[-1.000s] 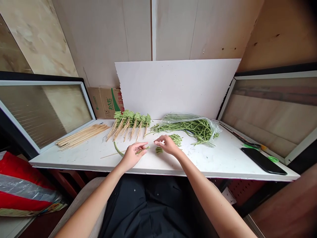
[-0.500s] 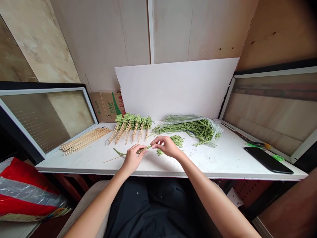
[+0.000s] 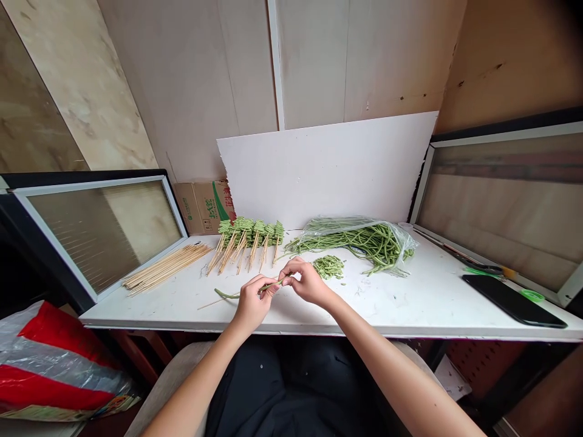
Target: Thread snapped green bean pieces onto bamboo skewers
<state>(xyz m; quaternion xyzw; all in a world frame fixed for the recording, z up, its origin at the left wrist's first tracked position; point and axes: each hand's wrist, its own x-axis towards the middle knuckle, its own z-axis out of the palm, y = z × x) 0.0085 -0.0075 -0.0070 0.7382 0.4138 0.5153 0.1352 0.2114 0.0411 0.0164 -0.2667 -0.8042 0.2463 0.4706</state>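
Note:
A long green bean runs between my two hands, above the table's front part. My left hand is closed around its middle, with one end sticking out to the left. The fingers of my right hand pinch the bean near its other end, close to the left fingertips. Below the bean's left end lies a thin bamboo skewer, partly hidden by my left hand. Just beyond my right hand is a small heap of cut bean pieces.
Skewered bean pieces stand in rows at the back, beside bare skewers. A clear plastic bag of long beans lies at back right. A black phone and scissors lie at the right. A cardboard box stands behind.
The camera view has shifted slightly, so the scene sits lower. Both hands stay on the bean; my right fingers have moved a little along it, closer to my left hand.

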